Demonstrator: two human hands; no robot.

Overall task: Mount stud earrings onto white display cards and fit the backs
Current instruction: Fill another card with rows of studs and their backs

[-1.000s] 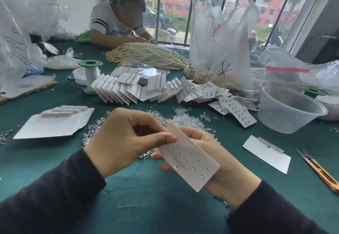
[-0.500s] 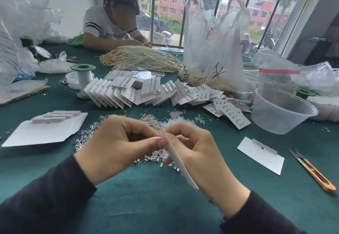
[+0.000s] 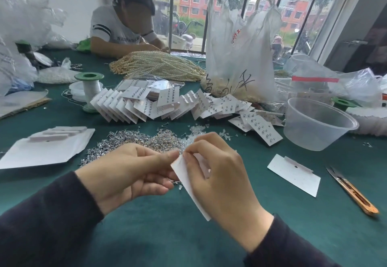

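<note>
Display card [image 3: 189,185], white and turned nearly edge-on, was pinched in the right hand [image 3: 217,174] above the green bench [image 3: 167,235]; the left hand [image 3: 129,172] was curled beside the card, fingertips meeting its upper edge, though what they pinched was too small to tell; loose stud earrings [image 3: 134,141] lay heaped just behind the card, finished cards [image 3: 159,105] fanned farther behind it.

Two hands [image 3: 134,174], one tub [image 3: 318,124], one snips [image 3: 354,191], perhaps two spools [image 3: 89,86].
</note>
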